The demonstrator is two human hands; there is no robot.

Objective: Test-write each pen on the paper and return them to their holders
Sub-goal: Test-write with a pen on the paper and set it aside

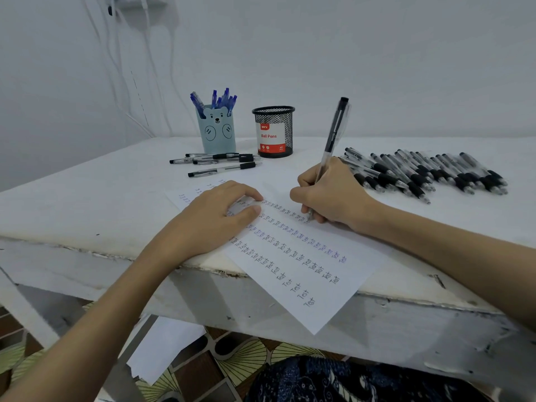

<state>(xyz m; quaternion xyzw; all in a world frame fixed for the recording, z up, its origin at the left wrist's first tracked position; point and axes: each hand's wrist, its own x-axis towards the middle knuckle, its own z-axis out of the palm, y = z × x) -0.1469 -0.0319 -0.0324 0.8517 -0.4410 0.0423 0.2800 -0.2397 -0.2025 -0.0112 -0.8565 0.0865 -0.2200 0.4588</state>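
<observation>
The right hand (330,192) pinches a black pen (333,134), tip on the paper (304,274), mid test-write; the left hand (214,216) presses the sheet flat, fingers spread. Next, likely drop it in the mesh cup (274,130), beside the bear cup (217,129). Loose pens (220,163) lie before both cups; a large pile (429,172) waits right.

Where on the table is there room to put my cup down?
Bare tabletop lies left of the paper, in front of the bear holder. Another bare strip runs behind the pile of black pens, along the wall. It is crowded around the loose pens before the mesh holder and at that pile.
</observation>
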